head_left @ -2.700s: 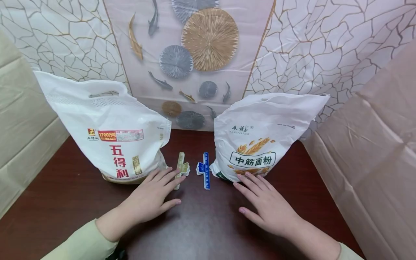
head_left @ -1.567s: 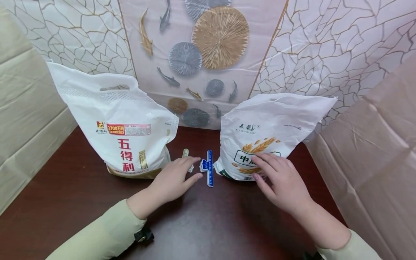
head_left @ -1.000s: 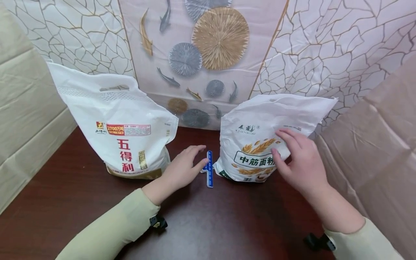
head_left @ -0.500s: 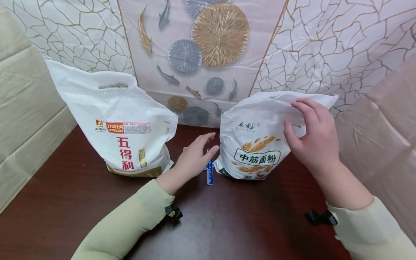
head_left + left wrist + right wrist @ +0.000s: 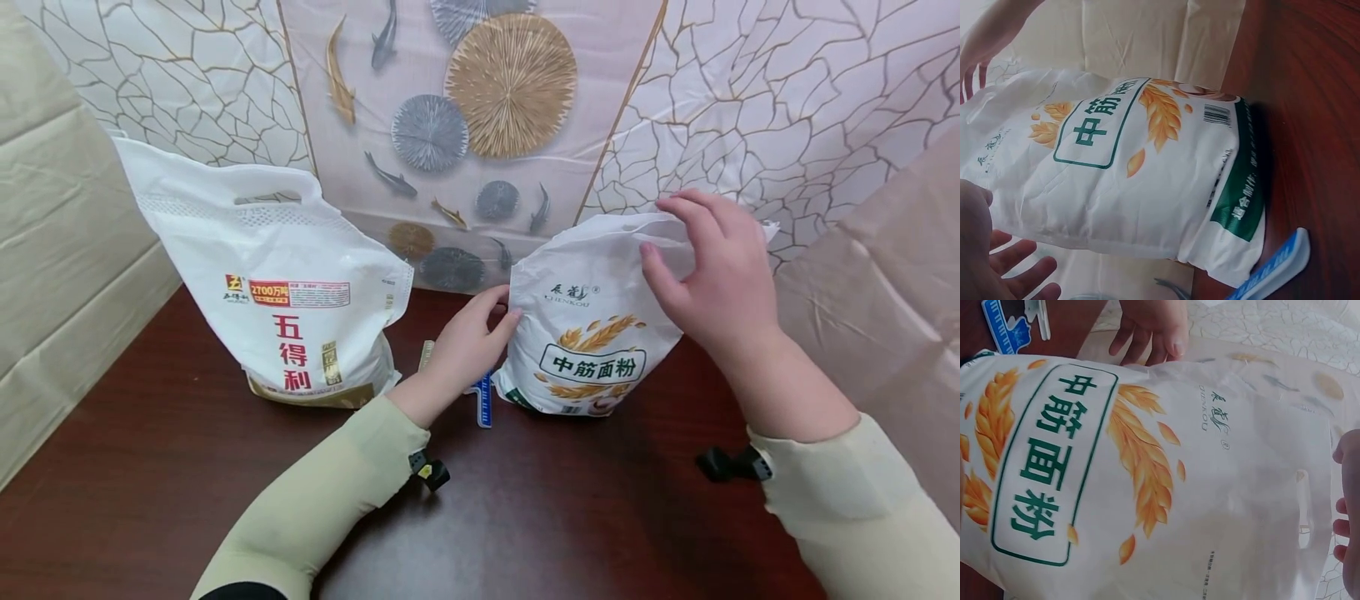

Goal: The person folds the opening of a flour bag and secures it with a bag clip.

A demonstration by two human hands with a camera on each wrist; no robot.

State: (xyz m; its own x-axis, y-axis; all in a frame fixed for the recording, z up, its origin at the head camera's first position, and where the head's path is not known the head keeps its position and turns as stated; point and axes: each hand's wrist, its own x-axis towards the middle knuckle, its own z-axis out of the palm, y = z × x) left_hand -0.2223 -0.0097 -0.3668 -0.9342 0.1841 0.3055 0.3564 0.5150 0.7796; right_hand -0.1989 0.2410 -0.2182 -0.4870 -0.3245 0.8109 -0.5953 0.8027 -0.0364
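A white flour bag with wheat ears printed on it (image 5: 577,333) stands upright on the right side of the table. My left hand (image 5: 472,337) is at its left edge, thumb toward the front and fingers toward the back; the left wrist view shows those fingers (image 5: 1029,275) spread. Around the bag's upper right edge reaches my right hand (image 5: 723,279), its thumb in front and fingers at the top. In the right wrist view the right fingertips (image 5: 1341,525) lie just past the top edge, by the handle slot (image 5: 1303,506). Neither hand visibly pinches the bag.
A second white flour bag with red lettering (image 5: 300,258) stands at the left. Between the bags lie a blue sealing clip (image 5: 484,408) and a gold one (image 5: 426,353), partly behind my left hand. Patterned cloth (image 5: 517,92) hangs behind, and beige cloth (image 5: 862,283) flanks the right.
My left hand has moved right and forward, over the clips to the right bag's left edge. The right hand has risen from that bag's lower front to its top. Both bags stay standing.
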